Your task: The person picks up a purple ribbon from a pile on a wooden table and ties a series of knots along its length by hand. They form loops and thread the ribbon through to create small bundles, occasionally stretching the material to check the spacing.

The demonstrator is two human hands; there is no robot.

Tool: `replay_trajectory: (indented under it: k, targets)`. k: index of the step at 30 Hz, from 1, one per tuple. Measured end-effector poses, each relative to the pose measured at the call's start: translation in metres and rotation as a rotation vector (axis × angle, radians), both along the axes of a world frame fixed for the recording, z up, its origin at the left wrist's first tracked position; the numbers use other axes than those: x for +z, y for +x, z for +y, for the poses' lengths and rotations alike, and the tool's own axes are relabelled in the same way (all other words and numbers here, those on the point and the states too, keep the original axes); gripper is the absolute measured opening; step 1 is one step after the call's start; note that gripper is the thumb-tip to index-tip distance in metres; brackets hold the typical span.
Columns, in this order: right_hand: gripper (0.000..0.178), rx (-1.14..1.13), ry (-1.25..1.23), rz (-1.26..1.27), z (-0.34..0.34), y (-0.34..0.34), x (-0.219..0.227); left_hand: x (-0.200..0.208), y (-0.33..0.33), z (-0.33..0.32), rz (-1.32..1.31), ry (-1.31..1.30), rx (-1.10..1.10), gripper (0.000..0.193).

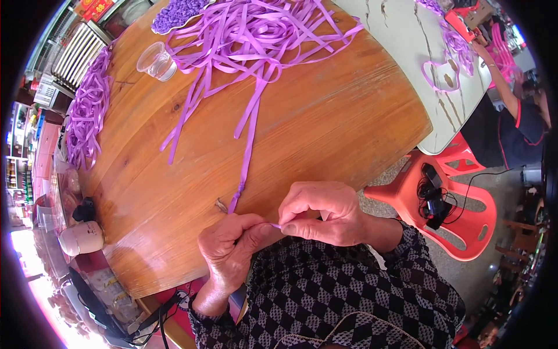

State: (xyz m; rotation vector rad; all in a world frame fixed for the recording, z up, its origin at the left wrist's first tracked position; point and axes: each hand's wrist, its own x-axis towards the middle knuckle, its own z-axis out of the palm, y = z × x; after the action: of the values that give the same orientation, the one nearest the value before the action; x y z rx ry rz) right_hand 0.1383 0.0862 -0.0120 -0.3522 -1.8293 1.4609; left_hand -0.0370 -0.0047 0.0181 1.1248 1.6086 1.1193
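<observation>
My left hand point(232, 238) and my right hand point(322, 215) meet at the near edge of the wooden table, fingertips pinched. Between them a short bit of purple ribbon point(275, 225) shows, gripped from both sides. A purple ribbon strand point(247, 157) runs from a large tangled heap of ribbon point(250, 26) down to my left hand, with a small knotted or folded part point(239, 190) just above the fingers. The rest of the held ribbon is hidden inside my fingers. A small dark scrap point(221, 205) lies beside the strand.
A clear plastic cup point(157, 62) stands near a tray of small purple pieces point(174, 14). More ribbon point(90, 110) hangs along the wooden table's point(325, 128) left edge. A white table point(401, 52) adjoins it, where another person point(517, 116) reaches. A red stool point(465, 218) holds black cables.
</observation>
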Motion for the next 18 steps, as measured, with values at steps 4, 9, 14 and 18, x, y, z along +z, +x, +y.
replay_trajectory:
  k: [4, 9, 14, 18]
  targets:
    - [0.016, -0.004, -0.305, -0.092, -0.007, 0.003, 0.007, 0.003, 0.001, -0.002, 0.003, -0.003, -0.02, 0.009]
    - [0.016, 0.006, -0.218, -0.111, -0.003, 0.001, 0.007, 0.0, -0.001, 0.0, 0.11, 0.115, -0.076, 0.01]
    - [0.017, 0.043, -0.226, -0.151, 0.0, 0.007, 0.007, -0.003, -0.008, 0.002, 0.213, 0.175, -0.092, 0.013]
    - [0.019, 0.005, -0.154, -0.142, 0.001, 0.005, 0.005, 0.001, -0.014, 0.0, 0.396, 0.155, -0.2, 0.017]
